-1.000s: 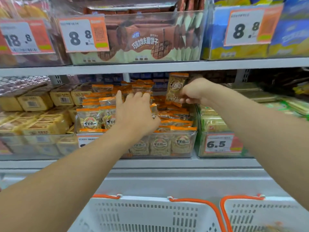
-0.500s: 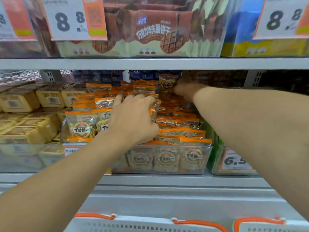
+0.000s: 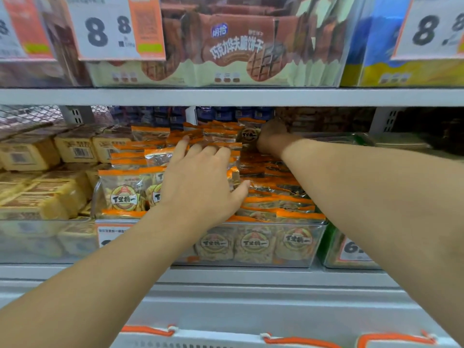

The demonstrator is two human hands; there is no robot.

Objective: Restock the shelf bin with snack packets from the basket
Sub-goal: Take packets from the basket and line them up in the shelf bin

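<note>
Far left we see yellow cake packs [image 3: 37, 197] in a neighbouring bin. Our left hand [image 3: 200, 187] lies flat, fingers straight, pressing on the orange-edged snack packets [image 3: 123, 194] heaped in the clear shelf bin [image 3: 296, 247]. Our right hand [image 3: 272, 139] reaches to the bin's back, gripping one upright packet [image 3: 251, 134]. A green bin [image 3: 334, 249] sits right of it. White basket rims with orange handles [image 3: 301, 341] show along the bottom edge.

Grey metal shelf [image 3: 226, 276], middle tier.
On it, side by side: clear bin [image 3: 319, 247] of orange-edged snack packets [image 3: 276, 214], clear bin of yellow cakes [image 3: 50, 194] to its left, green-packet bin [image 3: 334, 249] to its right.
</note>
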